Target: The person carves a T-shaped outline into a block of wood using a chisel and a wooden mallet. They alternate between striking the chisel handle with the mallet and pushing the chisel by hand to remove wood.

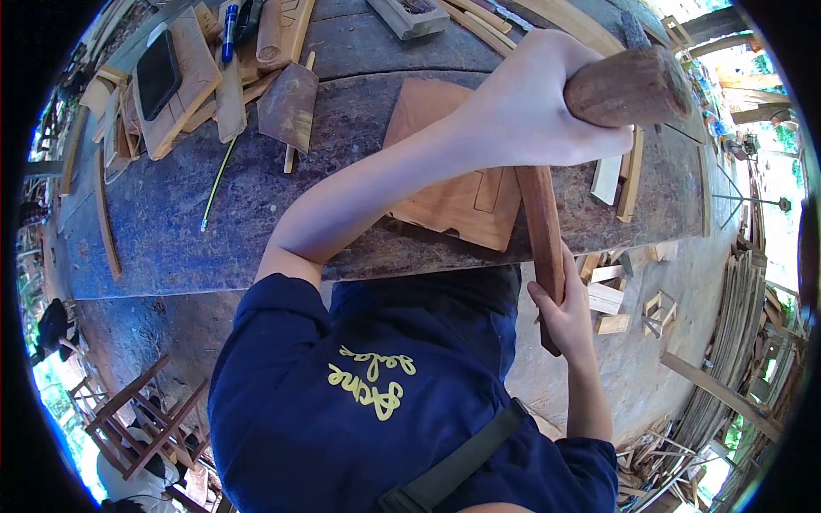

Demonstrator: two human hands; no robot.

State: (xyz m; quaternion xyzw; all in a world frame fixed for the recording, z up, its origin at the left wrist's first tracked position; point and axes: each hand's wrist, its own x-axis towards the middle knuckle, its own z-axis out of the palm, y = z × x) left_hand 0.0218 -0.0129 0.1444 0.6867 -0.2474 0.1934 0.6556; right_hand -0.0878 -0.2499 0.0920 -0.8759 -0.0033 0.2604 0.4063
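My left hand [543, 103] crosses over the bench, closed round the thick, rounded head of a wooden mallet [633, 87], one end of which sticks out past the fist. A dark squared handle [540, 227] runs down from under that fist; the joint between the two is hidden by the hand. Lower down, at the bench's front edge, my right hand [566, 308] wraps round the handle near its bottom end. Beneath my left forearm lies a reddish-brown board [462, 209] with a rectangle pencilled on it.
On the workbench [342, 205] at left are a black phone [158, 75] on a wood block, a blue marker [229, 32], a trapezoid-shaped piece [289, 107] and a thin yellow strip [220, 184]. Offcuts [603, 297] and a wooden frame [137, 419] stand on the floor.
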